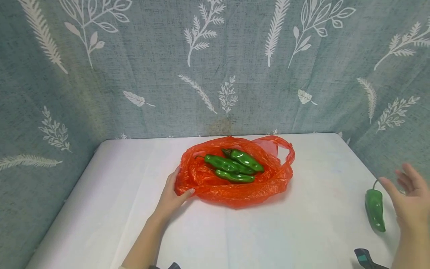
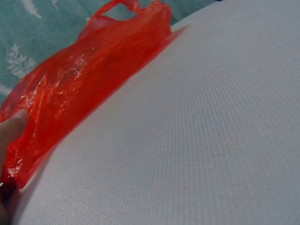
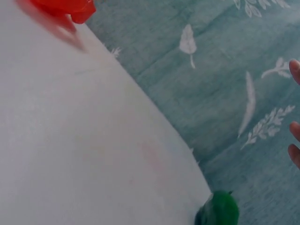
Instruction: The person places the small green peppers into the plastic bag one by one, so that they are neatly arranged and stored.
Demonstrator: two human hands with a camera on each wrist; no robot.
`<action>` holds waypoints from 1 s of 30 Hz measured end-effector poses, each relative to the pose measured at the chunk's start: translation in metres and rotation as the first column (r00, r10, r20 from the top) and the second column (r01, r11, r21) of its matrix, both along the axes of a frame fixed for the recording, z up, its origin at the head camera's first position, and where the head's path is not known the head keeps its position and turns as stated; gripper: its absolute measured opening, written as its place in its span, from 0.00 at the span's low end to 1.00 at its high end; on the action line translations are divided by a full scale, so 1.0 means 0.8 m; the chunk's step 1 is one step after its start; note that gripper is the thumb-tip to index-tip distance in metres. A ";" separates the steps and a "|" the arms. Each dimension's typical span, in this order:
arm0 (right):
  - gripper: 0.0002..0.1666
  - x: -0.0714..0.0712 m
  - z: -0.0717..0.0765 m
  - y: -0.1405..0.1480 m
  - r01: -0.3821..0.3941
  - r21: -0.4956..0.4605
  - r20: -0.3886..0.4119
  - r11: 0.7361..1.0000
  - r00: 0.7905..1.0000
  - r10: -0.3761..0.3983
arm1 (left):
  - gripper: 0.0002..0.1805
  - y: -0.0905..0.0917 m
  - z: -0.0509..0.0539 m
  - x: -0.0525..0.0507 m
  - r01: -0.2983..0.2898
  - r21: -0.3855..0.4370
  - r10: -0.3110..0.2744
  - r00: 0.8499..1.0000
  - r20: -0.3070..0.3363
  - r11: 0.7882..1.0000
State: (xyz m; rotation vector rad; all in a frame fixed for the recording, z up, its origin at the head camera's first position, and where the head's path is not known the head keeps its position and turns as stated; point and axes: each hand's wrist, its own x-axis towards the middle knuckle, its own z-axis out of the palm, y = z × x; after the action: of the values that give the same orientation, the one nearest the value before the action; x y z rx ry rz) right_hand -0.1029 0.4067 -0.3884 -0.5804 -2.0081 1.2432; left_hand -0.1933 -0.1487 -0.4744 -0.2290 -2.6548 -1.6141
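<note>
A crinkled red plastic bag (image 1: 235,196) lies with its mouth open at the middle of the table, and several glossy green peppers (image 1: 246,160) rest inside it. My left hand (image 1: 172,196) grips the bag's left side; in the left wrist view its thumb lies against the red plastic (image 2: 79,84), while its other fingers are mostly hidden. Off to the right, a single green pepper (image 1: 374,211) with a curved stem lies on the tabletop. Just right of that pepper, my right hand (image 1: 411,201) hovers with spread fingers, holding nothing. The pepper's end (image 3: 222,211) shows low in the right wrist view.
The white table (image 1: 285,231) ends at the back and right against a grey-green curtain (image 1: 161,56) with white leaf prints. One bag handle (image 1: 289,149) stands up at the bag's right. A dark strap-like piece (image 1: 366,257) shows beside the right forearm.
</note>
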 end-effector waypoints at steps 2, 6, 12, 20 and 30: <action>0.39 -0.001 -0.004 0.001 0.010 -0.019 0.027 1.000 1.000 -0.010 | 0.51 0.000 -0.001 0.000 0.001 0.000 -0.001 1.000 -0.002 1.000; 0.40 0.000 -0.015 0.008 0.028 -0.048 0.063 0.998 0.998 -0.025 | 0.50 0.000 -0.001 -0.001 0.010 -0.005 -0.010 1.000 -0.012 1.000; 0.42 -0.005 -0.042 0.026 0.053 -0.038 0.164 0.998 0.985 -0.046 | 0.50 -0.001 -0.001 0.001 0.012 0.001 -0.012 1.000 -0.005 1.000; 0.44 -0.005 -0.046 0.018 0.056 -0.071 0.276 0.996 0.960 -0.034 | 0.51 -0.002 -0.001 0.001 0.007 -0.005 -0.007 1.000 0.003 1.000; 0.45 -0.005 -0.061 0.025 0.051 -0.079 0.331 0.996 0.943 -0.022 | 0.50 -0.001 -0.001 -0.001 0.007 -0.003 -0.007 1.000 -0.003 1.000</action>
State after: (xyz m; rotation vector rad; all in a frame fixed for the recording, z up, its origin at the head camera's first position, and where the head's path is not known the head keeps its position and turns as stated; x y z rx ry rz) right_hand -0.1069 0.4270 -0.4372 -0.9167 -2.2099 1.2829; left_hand -0.1937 -0.1499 -0.4749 -0.2410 -2.6572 -1.6112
